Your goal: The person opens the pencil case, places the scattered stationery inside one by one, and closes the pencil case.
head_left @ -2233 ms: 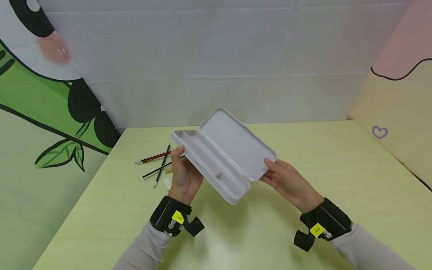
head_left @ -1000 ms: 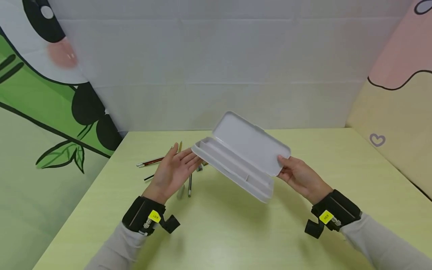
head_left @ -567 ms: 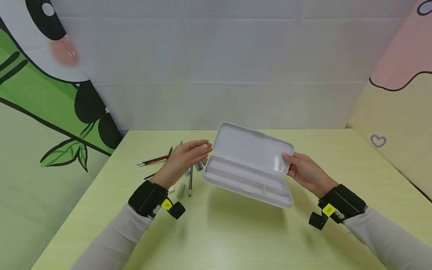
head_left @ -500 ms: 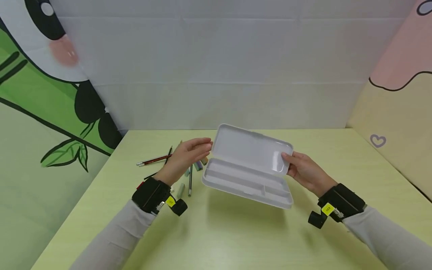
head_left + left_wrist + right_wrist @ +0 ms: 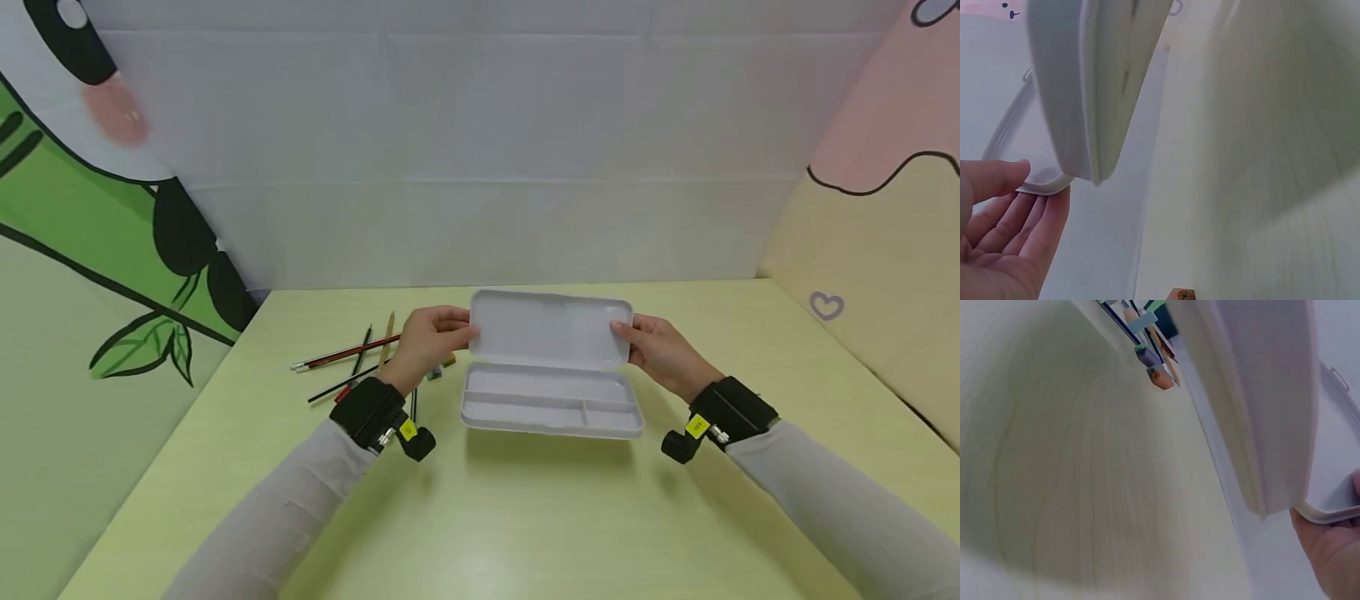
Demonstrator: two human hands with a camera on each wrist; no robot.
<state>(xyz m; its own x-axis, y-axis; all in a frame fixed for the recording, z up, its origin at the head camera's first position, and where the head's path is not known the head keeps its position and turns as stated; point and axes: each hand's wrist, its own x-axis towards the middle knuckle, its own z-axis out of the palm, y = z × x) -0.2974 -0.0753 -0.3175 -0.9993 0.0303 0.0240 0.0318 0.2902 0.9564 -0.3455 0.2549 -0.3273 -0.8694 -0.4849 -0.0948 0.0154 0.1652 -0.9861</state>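
A white plastic pencil case [image 5: 551, 402] hangs open over the table, its lid [image 5: 547, 329] raised at the back and its compartments bare. My left hand [image 5: 429, 340] pinches the lid's left edge between thumb and fingers. On the opposite edge, my right hand [image 5: 666, 354] grips the lid with the thumb on the inner face. The left wrist view shows the thumb [image 5: 1004, 178] on the lid's corner, fingers behind it. In the right wrist view the hand [image 5: 1335, 550] is partly cut off at the frame edge. A shadow below the case shows it lifted off the tabletop.
Several pencils [image 5: 348, 354] lie crossed on the table [image 5: 525, 525] left of the case, partly behind the left hand. Small erasers [image 5: 1159, 377] lie with them. A pale cloth wall [image 5: 480, 150] closes off the back, with printed panels at both sides.
My left hand let go of the case's lower part, opened, then took hold of the lid's left edge. The case turned from a slant to nearly level and came lower; the right hand kept its grip.
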